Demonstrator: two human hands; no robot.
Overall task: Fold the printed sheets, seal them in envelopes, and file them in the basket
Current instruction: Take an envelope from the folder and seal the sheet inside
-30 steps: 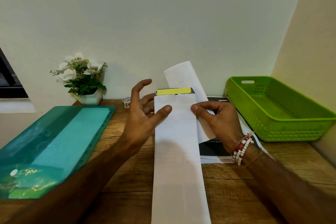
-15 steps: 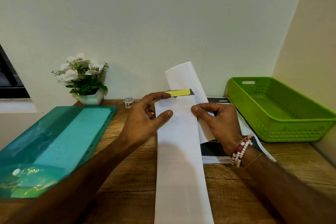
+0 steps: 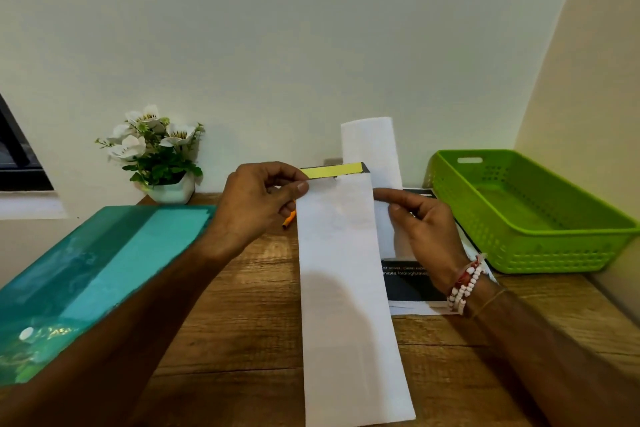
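A long white envelope (image 3: pixel 346 288) lies lengthwise on the wooden table, its flap at the far end carrying a yellow adhesive strip (image 3: pixel 334 170). My left hand (image 3: pixel 258 204) pinches the left end of that strip between thumb and fingers. My right hand (image 3: pixel 422 229) holds the envelope's right edge near the top, index finger against it. A folded white sheet (image 3: pixel 372 152) stands up behind the envelope. Printed sheets (image 3: pixel 410 284) lie under my right wrist. The green basket (image 3: pixel 540 253) sits at the right with nothing visible inside.
A teal plastic folder (image 3: pixel 104 260) covers the table's left side. A white pot of artificial flowers (image 3: pixel 156 156) stands by the wall. An orange pen tip (image 3: pixel 289 220) shows beside the envelope. A dark window frame (image 3: pixel 17 156) is at the far left.
My left hand has closed from spread fingers to a pinch on the left end of the yellow strip, which has started to lift. My right hand stays on the envelope's right edge.
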